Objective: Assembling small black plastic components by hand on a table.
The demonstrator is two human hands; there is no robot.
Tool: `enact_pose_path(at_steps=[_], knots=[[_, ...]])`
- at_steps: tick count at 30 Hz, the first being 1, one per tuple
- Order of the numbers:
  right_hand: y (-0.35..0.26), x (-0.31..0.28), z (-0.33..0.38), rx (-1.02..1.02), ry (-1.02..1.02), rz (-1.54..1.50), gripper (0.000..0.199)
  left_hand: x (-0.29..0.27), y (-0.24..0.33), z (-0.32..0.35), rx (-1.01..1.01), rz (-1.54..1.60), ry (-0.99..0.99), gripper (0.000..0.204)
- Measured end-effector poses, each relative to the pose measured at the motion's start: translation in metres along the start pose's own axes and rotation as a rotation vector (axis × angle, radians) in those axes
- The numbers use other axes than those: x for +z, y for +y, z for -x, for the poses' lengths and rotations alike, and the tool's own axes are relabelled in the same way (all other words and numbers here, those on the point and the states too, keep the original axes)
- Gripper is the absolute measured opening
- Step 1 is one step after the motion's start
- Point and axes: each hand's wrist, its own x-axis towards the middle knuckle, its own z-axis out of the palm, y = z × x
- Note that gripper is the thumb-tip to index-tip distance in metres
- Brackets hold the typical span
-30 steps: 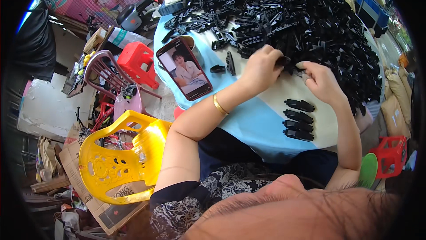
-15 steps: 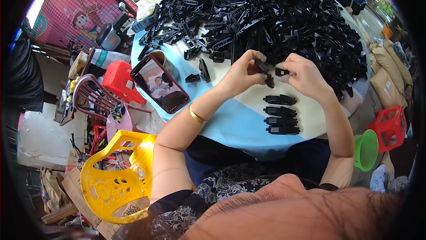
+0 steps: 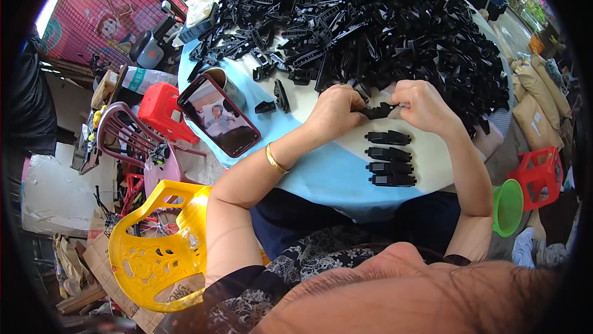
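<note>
Between both hands is a small black plastic part [image 3: 377,112], held just above the row of pieces near the table's front. My left hand [image 3: 336,108], a gold bangle at its wrist, pinches the part's left end. At its other end, the fingers of my right hand [image 3: 425,105] are closed on it. The fingertips hide much of its shape. Below the hands, several similar long black pieces [image 3: 389,154] lie stacked one under another in a neat column. Beyond rises a large heap of loose black plastic parts [image 3: 370,31].
A phone [image 3: 219,115] leans on a round container [image 3: 230,87] at the left, with two loose black parts [image 3: 273,100] beside it. A yellow chair [image 3: 157,254], pink chair [image 3: 162,170] and red stool [image 3: 162,110] stand left; a green bucket [image 3: 508,208] and red stool [image 3: 538,176] right.
My hands have come lower and closer together. The dark pieces that were apart, one in each hand, now meet between the fingers. The picture on the phone has changed.
</note>
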Motion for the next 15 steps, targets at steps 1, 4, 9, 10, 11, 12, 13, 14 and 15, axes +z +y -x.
enact_pose_path(at_steps=[1, 4, 9, 10, 11, 12, 13, 14, 15], knots=[[0.001, 0.001, -0.001, 0.001, -0.003, -0.001, 0.016, 0.0, 0.001, 0.0, -0.003, 0.002, -0.001, 0.018], [-0.002, 0.008, -0.007, -0.078, -0.066, -0.075, 0.02, 0.002, 0.005, 0.0, -0.033, 0.013, 0.009, 0.02], [-0.007, 0.01, -0.006, -0.034, -0.072, -0.088, 0.017, -0.002, 0.006, -0.003, 0.012, 0.021, -0.089, 0.022], [-0.01, 0.008, -0.005, -0.033, -0.097, -0.174, 0.015, -0.007, 0.005, -0.005, 0.017, 0.018, -0.086, 0.022], [-0.012, 0.006, -0.003, -0.034, -0.123, -0.26, 0.015, -0.014, 0.004, -0.006, 0.006, 0.002, -0.16, 0.023], [-0.012, 0.003, -0.001, 0.035, -0.261, -0.313, 0.015, -0.02, 0.002, -0.006, -0.009, -0.012, -0.236, 0.025], [-0.01, 0.003, -0.002, 0.03, -0.262, -0.313, 0.015, -0.025, -0.002, -0.005, 0.047, -0.052, -0.154, 0.029], [-0.007, 0.004, -0.005, -0.023, -0.129, -0.265, 0.013, -0.027, -0.004, -0.005, 0.017, -0.06, -0.048, 0.029], [-0.007, 0.005, -0.008, -0.074, 0.003, -0.216, 0.012, -0.028, -0.007, -0.006, -0.012, -0.066, 0.059, 0.028]])
